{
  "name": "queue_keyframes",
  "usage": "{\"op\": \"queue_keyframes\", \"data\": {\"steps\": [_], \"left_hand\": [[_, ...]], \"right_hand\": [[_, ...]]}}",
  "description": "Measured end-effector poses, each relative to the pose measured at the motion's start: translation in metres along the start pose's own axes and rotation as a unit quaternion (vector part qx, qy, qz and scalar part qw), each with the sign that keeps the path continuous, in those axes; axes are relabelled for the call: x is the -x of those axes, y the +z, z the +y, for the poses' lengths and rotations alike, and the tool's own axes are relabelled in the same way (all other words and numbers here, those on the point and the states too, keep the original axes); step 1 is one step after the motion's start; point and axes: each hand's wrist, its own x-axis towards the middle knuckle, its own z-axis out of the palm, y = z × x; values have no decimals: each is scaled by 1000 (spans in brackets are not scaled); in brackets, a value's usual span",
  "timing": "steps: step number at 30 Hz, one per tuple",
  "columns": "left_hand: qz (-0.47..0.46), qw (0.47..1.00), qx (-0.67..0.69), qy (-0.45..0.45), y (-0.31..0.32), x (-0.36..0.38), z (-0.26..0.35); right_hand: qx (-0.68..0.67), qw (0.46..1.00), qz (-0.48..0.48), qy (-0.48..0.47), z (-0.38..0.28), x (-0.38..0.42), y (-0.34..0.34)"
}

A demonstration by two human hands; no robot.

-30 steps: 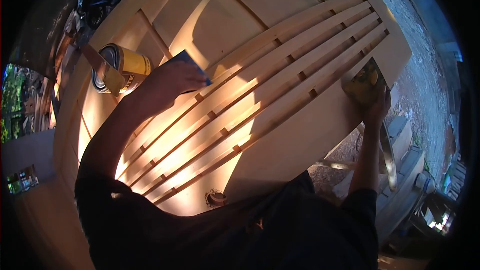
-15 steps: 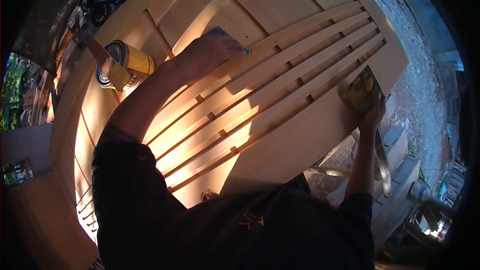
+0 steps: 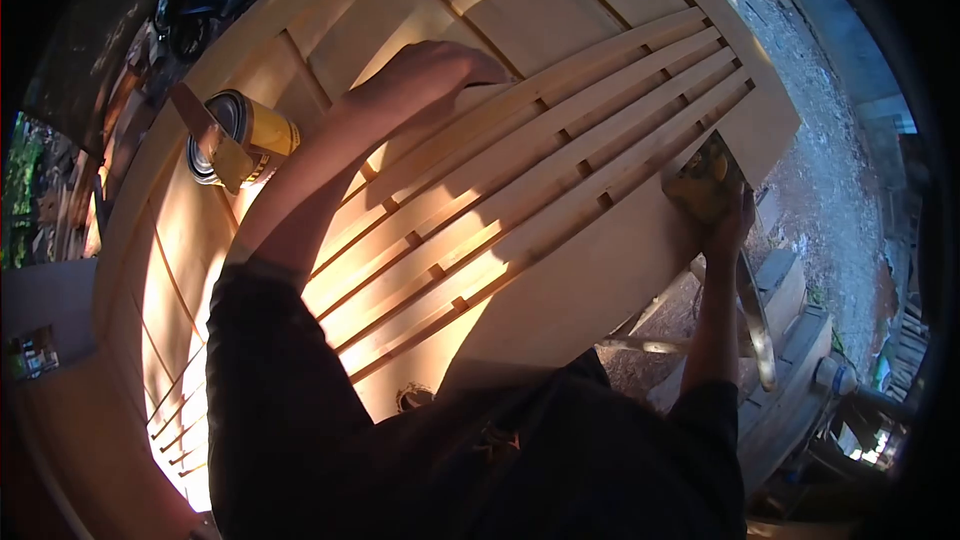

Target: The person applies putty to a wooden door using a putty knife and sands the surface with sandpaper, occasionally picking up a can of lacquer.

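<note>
A large pale wooden panel (image 3: pixel 570 290) with raised, curved slats (image 3: pixel 590 125) lies before me. My left hand (image 3: pixel 455 65) is bent over its far side, fingers curled down by the uppermost slat. The flat dark-grey piece seen in that hand a moment ago is now hidden beneath it. My right hand (image 3: pixel 730 220), at the panel's right edge, is closed on a dark flat plate (image 3: pixel 707 175) smeared with yellowish paste. A yellow can (image 3: pixel 270 135) stands on the panel left of my left forearm, with a paste-smeared putty knife (image 3: pixel 228 158) across its top.
Wooden boards (image 3: pixel 790 340) and a curved stick-like piece (image 3: pixel 757 330) lie below the panel on the right. Gravelly ground (image 3: pixel 830 170) runs along the far right. Clutter and a wheel (image 3: pixel 190 35) stand beyond the panel's upper left.
My left hand has shifted slightly to the right and turned over, hiding the flat dark-grey piece. The whole view has moved a little; my right hand keeps the plate at the panel's edge.
</note>
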Motion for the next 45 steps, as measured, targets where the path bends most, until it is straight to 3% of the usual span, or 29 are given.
{"op": "queue_keyframes", "data": {"steps": [4, 7, 10, 12, 14, 17, 18, 20, 22, 29, 32, 37, 40, 45], "left_hand": [[-190, 974, -47, -112, -5, -49, 13], [-196, 977, -11, -83, 1, -30, 8], [-235, 972, -10, -22, -15, 23, 17], [-239, 970, -15, -29, -29, 63, 36], [-255, 966, -5, -47, -43, 94, 49], [-326, 926, 45, -184, -66, 104, 61], [-271, 931, 67, -236, -66, 98, 61], [-151, 948, 144, -240, -68, 78, 41], [-96, 950, 162, -248, -70, 43, 28], [-106, 887, 207, -399, -37, -42, -47], [-126, 869, 222, -424, -24, -51, -77], [-201, 830, 303, -422, -12, -62, -82], [-198, 826, 332, -410, 2, -62, -76], [-208, 834, 326, -394, 4, -63, -65]], "right_hand": [[-6, 1000, 1, -11, 7, -3, -5], [16, 999, 0, -30, 10, -3, -7], [27, 999, 15, -20, -2, 1, 1], [31, 999, 14, -13, -5, 4, 3], [8, 1000, 14, 3, -1, 4, 1], [-10, 1000, 12, -6, 0, 0, 1], [-2, 1000, 6, -7, 0, 1, -1], [-5, 1000, -3, -13, 0, 1, -3], [-24, 999, -14, -24, 3, 0, -3], [-116, 993, -13, 3, 10, -2, -6], [-131, 991, 2, 6, 14, -1, -6], [-47, 999, 6, -11, 3, 4, -5], [-101, 995, 2, 5, 10, 1, -7], [-67, 998, 13, 4, 9, 1, -7]]}}
